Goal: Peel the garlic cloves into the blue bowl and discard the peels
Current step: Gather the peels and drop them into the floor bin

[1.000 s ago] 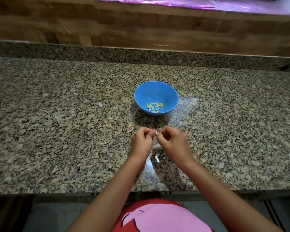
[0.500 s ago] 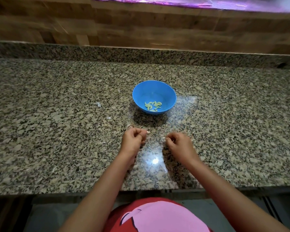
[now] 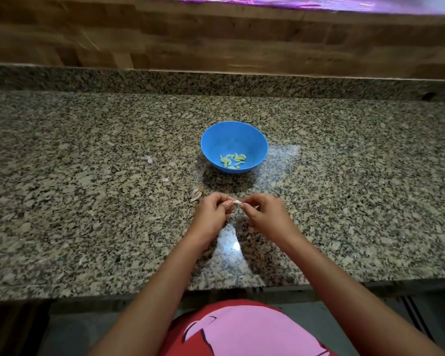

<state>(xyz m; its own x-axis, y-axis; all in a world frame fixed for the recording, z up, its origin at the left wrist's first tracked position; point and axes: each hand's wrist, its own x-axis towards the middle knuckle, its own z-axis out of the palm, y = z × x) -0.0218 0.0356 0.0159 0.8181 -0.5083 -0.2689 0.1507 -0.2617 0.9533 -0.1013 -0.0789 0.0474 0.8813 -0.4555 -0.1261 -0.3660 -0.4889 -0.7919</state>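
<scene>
Speckled brown-and-grey granite countertop (image 3: 88,214) fills most of the head view. A low granite upstand runs along its far edge, with a wooden plank wall (image 3: 216,42) behind it. A strip of shiny purple sheet (image 3: 293,2) runs along the top right edge.

Near the middle of the counter a round blue plastic bowl (image 3: 231,138) stands upright. A small heap of pale yellow-green peeled garlic cloves (image 3: 233,160) lies in its bottom, toward the near side.

Just in front of the bowl, the two hands meet above the stone. The left hand (image 3: 212,214) has its fingers curled in, with thumb and fingertips pinching one end of a small whitish garlic clove (image 3: 237,202). The right hand (image 3: 263,214), its fingers likewise curled, pinches the other end. The clove is held between both hands, near the bowl but outside it. It is too small to tell whether its skin is partly off.

A papery tan garlic husk (image 3: 195,195) lies on the counter just beside the left hand's knuckles, on their far left side. Two small white peel scraps (image 3: 148,159) lie farther left, to the left of the bowl. A bright patch of reflected light shows on the stone between the forearms. At the bottom, a red and pink shirt (image 3: 242,330) shows below the counter's front edge.
</scene>
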